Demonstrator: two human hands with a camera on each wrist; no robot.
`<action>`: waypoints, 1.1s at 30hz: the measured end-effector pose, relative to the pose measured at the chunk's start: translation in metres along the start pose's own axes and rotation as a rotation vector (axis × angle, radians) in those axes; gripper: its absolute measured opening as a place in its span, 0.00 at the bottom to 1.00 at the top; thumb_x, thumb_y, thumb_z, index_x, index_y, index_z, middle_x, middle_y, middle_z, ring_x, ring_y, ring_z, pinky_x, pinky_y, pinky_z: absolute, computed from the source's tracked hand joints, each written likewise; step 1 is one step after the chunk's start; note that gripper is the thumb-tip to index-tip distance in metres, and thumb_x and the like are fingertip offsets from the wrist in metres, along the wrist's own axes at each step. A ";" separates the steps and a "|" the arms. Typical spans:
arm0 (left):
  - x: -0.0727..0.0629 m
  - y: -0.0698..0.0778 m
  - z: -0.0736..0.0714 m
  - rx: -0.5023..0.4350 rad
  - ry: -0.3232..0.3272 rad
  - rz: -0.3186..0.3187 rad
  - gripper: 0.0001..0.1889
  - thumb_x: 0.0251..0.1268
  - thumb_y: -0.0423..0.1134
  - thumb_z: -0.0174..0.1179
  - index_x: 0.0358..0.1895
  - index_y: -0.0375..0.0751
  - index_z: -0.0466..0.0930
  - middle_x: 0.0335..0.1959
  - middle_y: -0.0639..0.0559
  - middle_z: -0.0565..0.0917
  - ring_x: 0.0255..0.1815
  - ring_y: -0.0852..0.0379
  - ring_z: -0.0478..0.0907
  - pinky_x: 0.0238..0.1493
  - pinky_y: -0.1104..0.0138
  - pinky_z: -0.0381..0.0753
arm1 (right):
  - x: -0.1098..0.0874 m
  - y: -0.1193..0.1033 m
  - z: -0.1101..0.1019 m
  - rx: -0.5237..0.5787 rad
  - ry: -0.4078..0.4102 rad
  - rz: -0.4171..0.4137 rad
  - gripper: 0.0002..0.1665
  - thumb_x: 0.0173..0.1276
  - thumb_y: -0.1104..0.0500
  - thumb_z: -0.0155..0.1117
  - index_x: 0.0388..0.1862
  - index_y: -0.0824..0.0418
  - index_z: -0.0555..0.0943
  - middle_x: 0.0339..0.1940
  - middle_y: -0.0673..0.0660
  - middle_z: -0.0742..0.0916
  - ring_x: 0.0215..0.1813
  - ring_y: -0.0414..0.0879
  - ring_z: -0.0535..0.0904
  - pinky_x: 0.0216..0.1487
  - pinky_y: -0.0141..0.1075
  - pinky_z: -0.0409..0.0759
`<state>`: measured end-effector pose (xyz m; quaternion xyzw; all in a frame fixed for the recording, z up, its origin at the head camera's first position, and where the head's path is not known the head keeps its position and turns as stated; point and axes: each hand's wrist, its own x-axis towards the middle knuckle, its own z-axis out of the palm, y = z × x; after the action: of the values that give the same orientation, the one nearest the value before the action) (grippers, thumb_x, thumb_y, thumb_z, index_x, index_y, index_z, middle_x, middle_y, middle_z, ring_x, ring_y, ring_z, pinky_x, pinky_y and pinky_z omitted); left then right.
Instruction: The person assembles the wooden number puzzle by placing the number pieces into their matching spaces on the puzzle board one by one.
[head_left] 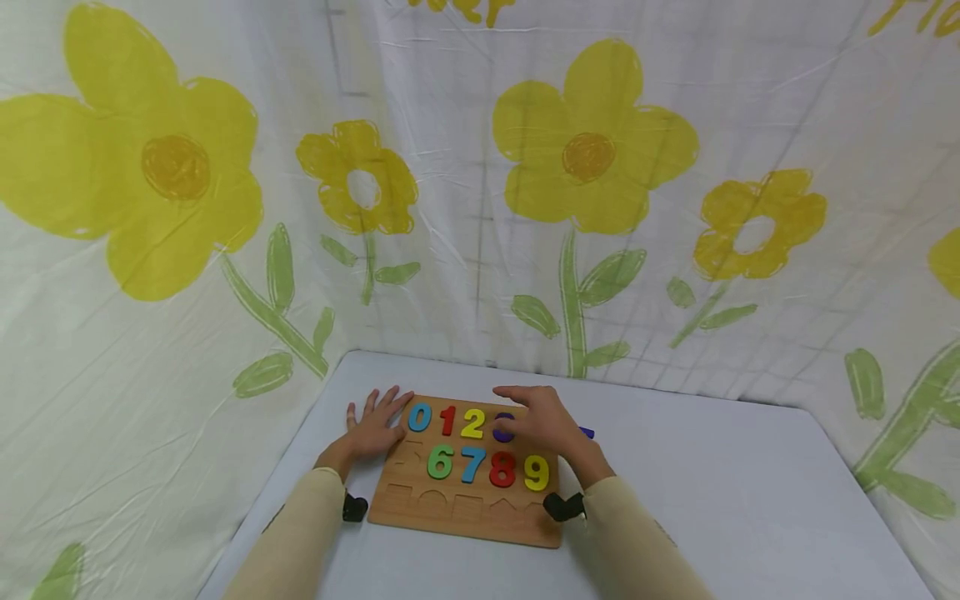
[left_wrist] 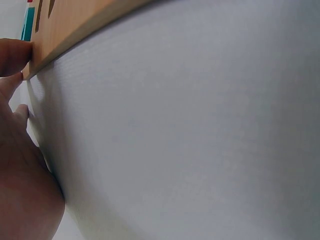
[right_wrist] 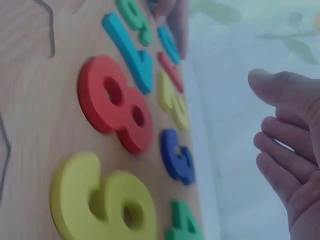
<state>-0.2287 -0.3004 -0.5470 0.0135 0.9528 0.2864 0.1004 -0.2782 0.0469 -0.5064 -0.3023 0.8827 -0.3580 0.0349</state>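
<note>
A wooden number board lies on the table with coloured digits in two rows. My left hand spreads its fingers at the board's upper left edge; in the left wrist view its thumb touches that edge. Over the upper right part hovers my right hand, with nothing between its fingers, partly covering the purple-blue 3. In the right wrist view this hand is apart from the 3 and the green 4. Near the left hand sit the blue 0 and red 1.
A yellow 2, green 6, blue 7, red 8 and yellow 9 sit on the board. Shape recesses line its near side. A small blue-purple piece shows beyond the right wrist. A flowered curtain surrounds the table.
</note>
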 end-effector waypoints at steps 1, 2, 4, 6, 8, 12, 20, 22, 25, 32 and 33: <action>0.000 0.000 0.000 0.000 0.000 0.001 0.38 0.76 0.41 0.54 0.89 0.47 0.59 0.92 0.37 0.49 0.91 0.25 0.32 0.80 0.24 0.20 | -0.003 0.001 -0.004 -0.003 0.013 -0.003 0.32 0.70 0.50 0.80 0.72 0.53 0.86 0.69 0.55 0.90 0.71 0.58 0.86 0.70 0.58 0.83; 0.000 0.001 -0.001 -0.001 -0.002 0.000 0.38 0.77 0.41 0.54 0.89 0.47 0.59 0.92 0.37 0.48 0.91 0.26 0.32 0.80 0.25 0.20 | -0.005 0.002 -0.008 -0.001 0.021 -0.008 0.32 0.70 0.51 0.80 0.72 0.54 0.86 0.69 0.54 0.90 0.71 0.58 0.86 0.70 0.58 0.83; 0.000 0.001 -0.001 -0.001 0.002 0.004 0.38 0.76 0.41 0.55 0.88 0.46 0.60 0.92 0.36 0.49 0.91 0.25 0.33 0.79 0.24 0.21 | -0.011 0.006 -0.015 0.013 0.035 -0.006 0.32 0.70 0.51 0.80 0.72 0.54 0.86 0.69 0.54 0.90 0.71 0.58 0.86 0.71 0.59 0.83; 0.000 0.001 -0.002 -0.002 0.000 0.003 0.38 0.76 0.40 0.55 0.88 0.46 0.60 0.92 0.36 0.49 0.91 0.25 0.33 0.80 0.24 0.21 | -0.016 0.009 -0.022 0.034 0.048 -0.005 0.32 0.70 0.52 0.80 0.72 0.54 0.86 0.69 0.54 0.89 0.72 0.58 0.86 0.71 0.59 0.82; 0.000 0.001 -0.001 -0.005 0.000 0.004 0.39 0.75 0.40 0.55 0.88 0.45 0.60 0.92 0.36 0.50 0.91 0.25 0.33 0.80 0.24 0.22 | -0.021 0.013 -0.028 0.040 0.059 -0.010 0.32 0.70 0.51 0.81 0.72 0.55 0.86 0.69 0.56 0.90 0.71 0.60 0.86 0.71 0.60 0.83; 0.001 -0.002 0.000 -0.015 0.000 0.009 0.39 0.74 0.40 0.55 0.88 0.45 0.60 0.92 0.36 0.49 0.91 0.25 0.32 0.79 0.24 0.20 | -0.029 0.019 -0.039 0.035 0.082 -0.036 0.32 0.70 0.50 0.81 0.71 0.57 0.86 0.68 0.59 0.90 0.69 0.62 0.87 0.69 0.59 0.84; 0.003 -0.004 0.001 -0.014 -0.004 0.003 0.40 0.74 0.40 0.54 0.89 0.46 0.58 0.92 0.37 0.48 0.91 0.26 0.31 0.80 0.25 0.19 | -0.045 0.031 -0.060 0.051 0.101 -0.014 0.33 0.69 0.49 0.82 0.71 0.56 0.86 0.69 0.57 0.90 0.71 0.59 0.86 0.69 0.56 0.84; 0.002 -0.002 -0.001 -0.015 0.002 0.008 0.39 0.74 0.39 0.55 0.88 0.45 0.60 0.92 0.36 0.49 0.91 0.25 0.33 0.79 0.24 0.20 | -0.049 0.035 -0.063 0.066 0.101 0.013 0.33 0.69 0.50 0.82 0.71 0.56 0.86 0.70 0.56 0.89 0.72 0.59 0.86 0.70 0.56 0.83; 0.000 0.001 -0.002 -0.005 -0.002 0.002 0.39 0.75 0.40 0.55 0.89 0.46 0.59 0.92 0.37 0.49 0.91 0.26 0.33 0.80 0.24 0.21 | -0.055 0.044 -0.068 0.074 0.098 0.030 0.32 0.70 0.53 0.81 0.71 0.56 0.86 0.70 0.58 0.89 0.72 0.61 0.85 0.70 0.57 0.83; -0.001 0.002 -0.002 -0.009 -0.006 -0.003 0.39 0.75 0.40 0.56 0.89 0.46 0.59 0.92 0.36 0.49 0.91 0.25 0.33 0.80 0.24 0.22 | -0.073 0.065 -0.076 0.064 0.108 0.032 0.32 0.70 0.52 0.81 0.70 0.57 0.86 0.69 0.58 0.90 0.70 0.64 0.86 0.68 0.57 0.84; -0.001 0.002 -0.002 -0.008 -0.008 -0.003 0.39 0.75 0.40 0.55 0.89 0.46 0.59 0.92 0.37 0.49 0.91 0.25 0.33 0.80 0.24 0.21 | -0.076 0.067 -0.077 0.065 0.110 0.034 0.32 0.69 0.52 0.82 0.70 0.57 0.86 0.68 0.59 0.90 0.69 0.64 0.87 0.68 0.57 0.84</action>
<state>-0.2282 -0.2998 -0.5442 0.0129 0.9511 0.2902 0.1047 -0.2717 0.1742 -0.5051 -0.2662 0.8762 -0.4018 0.0024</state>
